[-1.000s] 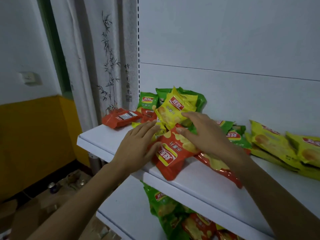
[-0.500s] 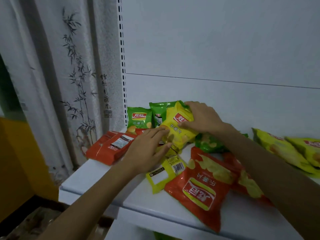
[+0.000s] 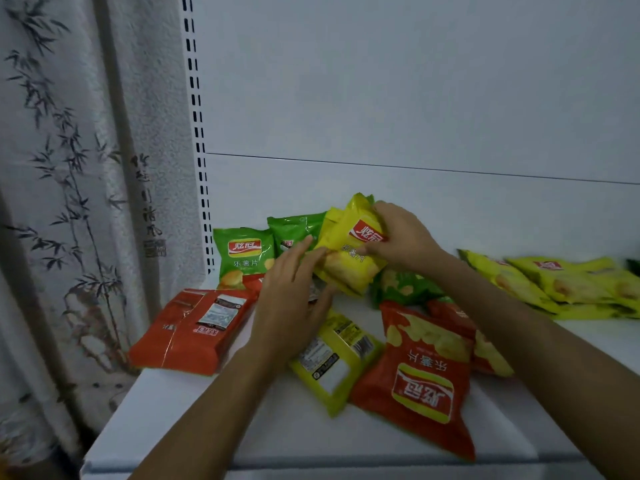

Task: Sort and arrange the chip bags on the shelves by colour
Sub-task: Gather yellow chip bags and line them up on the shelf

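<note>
we are lifting a yellow bag (image 3: 346,265) at the back of the shelf (image 3: 225,427): our right hand (image 3: 401,237) grips its top, while our left hand (image 3: 294,303), fingers straight, touches its lower edge. next, probably, we carry it right to the yellow pile (image 3: 571,285).

On the shelf (image 3: 311,445), a face-down bag (image 3: 194,327) lies at the left end, stacked bags (image 3: 571,285) at the right, loose bags (image 3: 415,375) between them.
</note>
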